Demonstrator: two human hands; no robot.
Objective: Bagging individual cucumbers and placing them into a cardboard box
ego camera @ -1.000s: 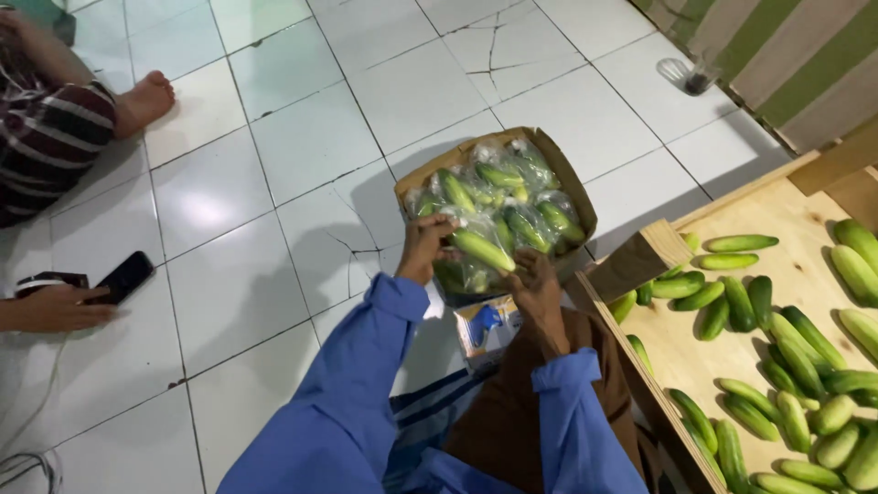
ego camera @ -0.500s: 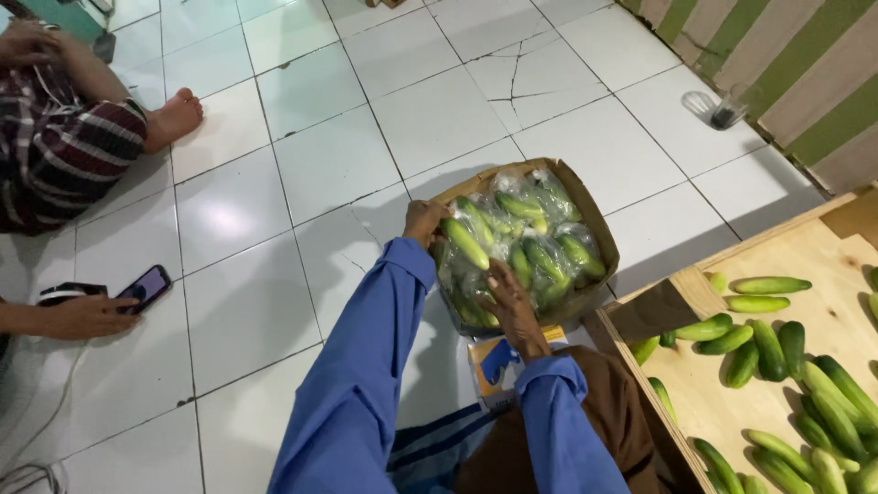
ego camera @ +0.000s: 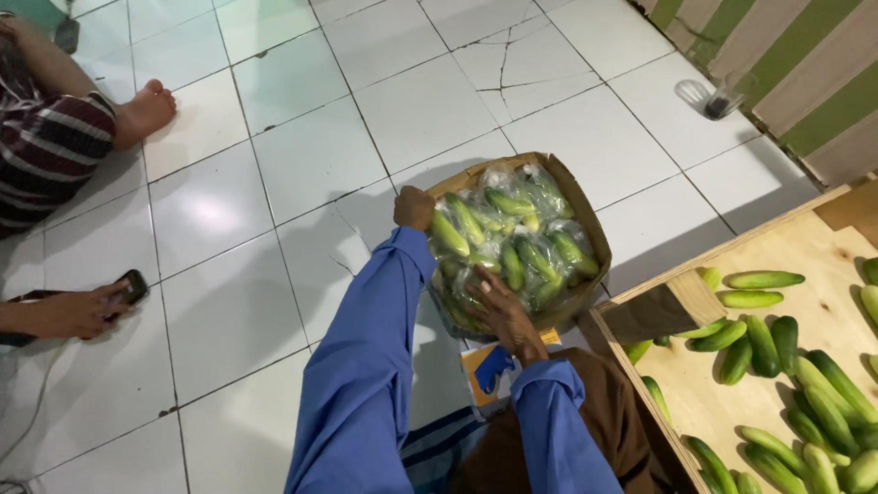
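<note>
A brown cardboard box (ego camera: 585, 220) sits on the white tiled floor in front of me, filled with clear plastic bags of green cucumbers (ego camera: 517, 242). My left hand (ego camera: 413, 208) grips the box's left rim, fingers curled over the edge. Resting on the bagged cucumbers at the near side of the box is my right hand (ego camera: 498, 306), palm down with fingers spread. Both arms wear blue sleeves.
A wooden bin (ego camera: 695, 402) at the right holds several loose cucumbers (ego camera: 805, 384). A blue and yellow carton (ego camera: 489, 370) lies by my knee. Another person sits at the left, one hand on a black phone (ego camera: 133, 285). A glass (ego camera: 727, 99) stands near the striped wall.
The view has swung down and left, so the box sits more centrally. My left hand stays on the box rim; my right hand remains on the bags.
</note>
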